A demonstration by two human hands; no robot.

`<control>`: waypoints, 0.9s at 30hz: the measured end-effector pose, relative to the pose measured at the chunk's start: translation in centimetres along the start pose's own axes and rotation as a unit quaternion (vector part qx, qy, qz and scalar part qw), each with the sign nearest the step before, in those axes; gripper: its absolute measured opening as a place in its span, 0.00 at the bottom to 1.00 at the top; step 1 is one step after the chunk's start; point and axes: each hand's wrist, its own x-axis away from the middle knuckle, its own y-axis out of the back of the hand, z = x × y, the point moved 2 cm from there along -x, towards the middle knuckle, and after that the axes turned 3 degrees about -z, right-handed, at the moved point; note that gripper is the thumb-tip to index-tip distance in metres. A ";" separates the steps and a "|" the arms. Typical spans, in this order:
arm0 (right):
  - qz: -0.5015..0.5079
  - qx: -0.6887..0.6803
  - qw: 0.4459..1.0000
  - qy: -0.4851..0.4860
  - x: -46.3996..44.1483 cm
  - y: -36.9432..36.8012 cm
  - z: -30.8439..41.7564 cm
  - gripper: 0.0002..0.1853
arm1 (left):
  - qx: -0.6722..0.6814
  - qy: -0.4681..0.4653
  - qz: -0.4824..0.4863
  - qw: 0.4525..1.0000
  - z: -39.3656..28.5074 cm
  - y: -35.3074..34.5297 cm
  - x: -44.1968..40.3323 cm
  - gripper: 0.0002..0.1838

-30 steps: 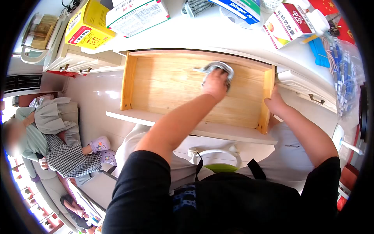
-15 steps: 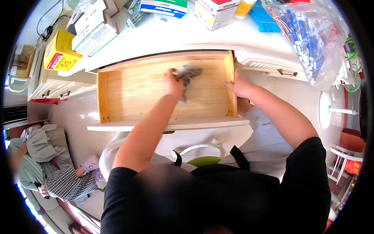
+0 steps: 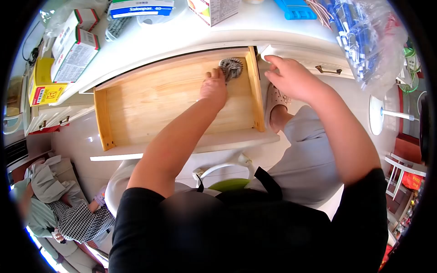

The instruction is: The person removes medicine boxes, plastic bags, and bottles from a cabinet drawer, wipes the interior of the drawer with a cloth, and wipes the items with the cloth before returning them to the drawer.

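A wooden drawer (image 3: 159, 98) is pulled out from the white cabinet, its pale bare bottom showing. Inside it, near the back right corner, my left hand (image 3: 214, 88) is closed on a crumpled grey patterned cloth (image 3: 231, 68). The cloth bunches up beyond my fingertips, close to the drawer's right side wall. Just outside that wall, my right hand (image 3: 289, 77) hovers with its fingers apart and nothing in them, above the gap between the drawer and the neighbouring cabinet front.
On the white countertop (image 3: 182, 34) stand medicine boxes (image 3: 77, 54), a yellow box (image 3: 45, 82), a Salonpas box (image 3: 141, 8), and a bag of blue-and-white pens (image 3: 357, 41). Below my right hand is a clog (image 3: 275, 100) on my foot. Another person (image 3: 68, 214) sits at lower left.
My left hand has moved right and toward the back with the cloth. My right hand has let go of the drawer's side wall and lifted away. The view has shifted slightly.
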 end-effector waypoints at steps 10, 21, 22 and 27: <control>0.233 -0.001 0.955 -0.182 -4.7 -7.3 -2.6 0.18 | 0.141 -0.189 0.314 0.920 -5.4 0.7 4.7 0.18; 0.211 -0.030 0.963 -0.163 -4.7 -7.3 -1.4 0.20 | 0.071 -0.139 0.474 0.867 -0.4 4.8 7.4 0.28; 0.219 -0.022 0.956 -0.196 -4.5 -7.1 -1.3 0.21 | 0.052 -0.129 0.465 0.874 2.1 5.9 8.5 0.28; 0.137 -0.020 0.977 -0.160 -4.4 -8.0 -2.0 0.18 | -0.050 -0.014 0.476 0.878 15.9 10.7 14.3 0.20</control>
